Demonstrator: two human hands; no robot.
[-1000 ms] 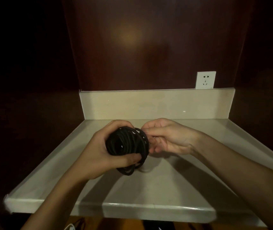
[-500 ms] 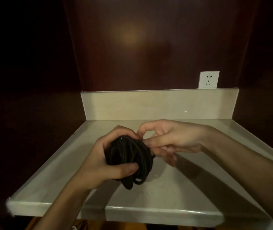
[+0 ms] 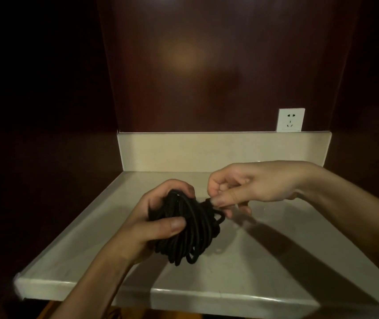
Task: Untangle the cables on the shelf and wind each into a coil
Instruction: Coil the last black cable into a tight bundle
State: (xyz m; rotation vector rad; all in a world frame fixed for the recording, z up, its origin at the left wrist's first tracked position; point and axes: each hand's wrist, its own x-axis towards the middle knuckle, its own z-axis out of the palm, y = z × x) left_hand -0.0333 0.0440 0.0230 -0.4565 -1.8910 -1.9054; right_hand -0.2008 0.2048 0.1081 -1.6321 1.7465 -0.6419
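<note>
One black cable bundle [image 3: 188,226] is all that's in play here, held up just above the middle of the pale shelf [image 3: 276,261], closer to the front edge than the back lip. The left hand [image 3: 151,224] has its grip wrapped right round the coil, thumb pressed across the front of the loops, fingers curled over the top. The right hand [image 3: 248,185] pinches a strand at the bundle's upper right side, thumb and forefinger closed on it; whether that's the loose end or a loop, I can't tell, it's too dark. A white wall socket [image 3: 290,120] sits above the back right corner.

This looks like the winding step near its finish, most of the cable already gathered into loops. Next, I'd judge, the pinched strand needs wrapping or tucking round the coil while the left hand keeps the loops from springing apart.
</note>
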